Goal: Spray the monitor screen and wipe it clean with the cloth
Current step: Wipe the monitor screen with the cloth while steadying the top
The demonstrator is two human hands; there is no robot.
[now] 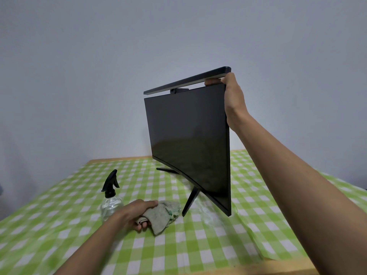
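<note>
A black curved monitor stands on a V-shaped stand, its dark screen turned to the left. My right hand grips its upper right corner, thumb at the front under the light bar. A grey cloth with a green patch lies on the table in front of the stand's near leg. My left hand holds the cloth's left end, fingers curled around it. A clear spray bottle with a black trigger head stands upright just left of that hand, untouched.
A green-and-white checked tablecloth covers a wooden table. A slim black light bar sits on top of the monitor. A plain grey wall rises behind the table. The tablecloth's edge lies loose at the near right.
</note>
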